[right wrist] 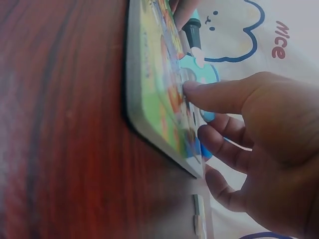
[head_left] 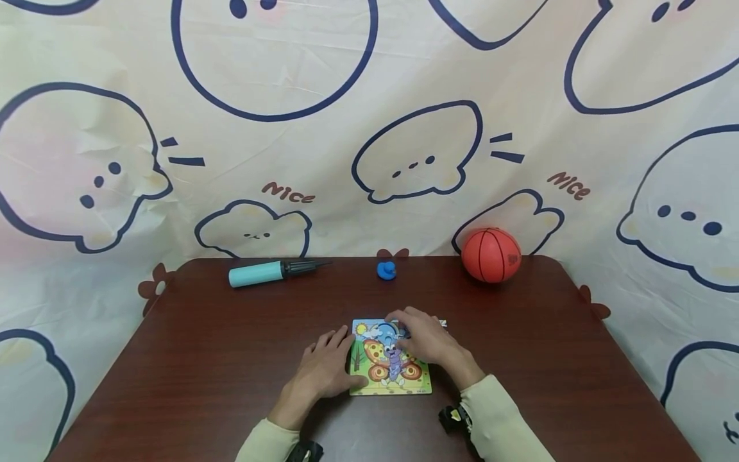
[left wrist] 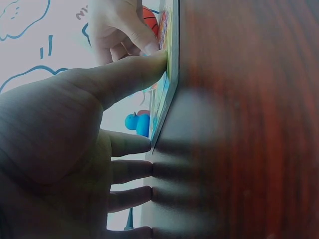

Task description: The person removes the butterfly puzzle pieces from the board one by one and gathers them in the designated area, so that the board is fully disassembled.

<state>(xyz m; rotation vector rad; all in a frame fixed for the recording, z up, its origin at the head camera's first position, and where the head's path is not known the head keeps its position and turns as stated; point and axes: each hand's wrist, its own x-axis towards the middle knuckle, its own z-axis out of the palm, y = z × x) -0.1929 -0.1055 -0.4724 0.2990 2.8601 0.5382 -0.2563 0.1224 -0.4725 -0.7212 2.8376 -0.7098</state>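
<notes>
A butterfly jigsaw puzzle (head_left: pixel 394 369) lies flat on the table, its picture facing up. My left hand (head_left: pixel 328 364) is at the puzzle's left side, its thumb on the lower left edge and its straight fingers spread beside the board, touching the table. Over the puzzle's upper part, my right hand (head_left: pixel 426 337) pinches a light blue puzzle piece (right wrist: pixel 202 71) between thumb and fingers; the piece stands tilted above the board. Part of the board's upper right is hidden under that hand. Another loose puzzle piece (right wrist: pixel 199 214) lies on the table just beyond the board.
Along the table's (head_left: pixel 231 366) far edge lie a turquoise hand pump (head_left: pixel 256 274) with a black nozzle, a small blue rubber duck (head_left: pixel 386 270) and an orange-red toy basketball (head_left: pixel 491 255). A cloth with cartoon drawings (head_left: pixel 323 154) hangs behind the table.
</notes>
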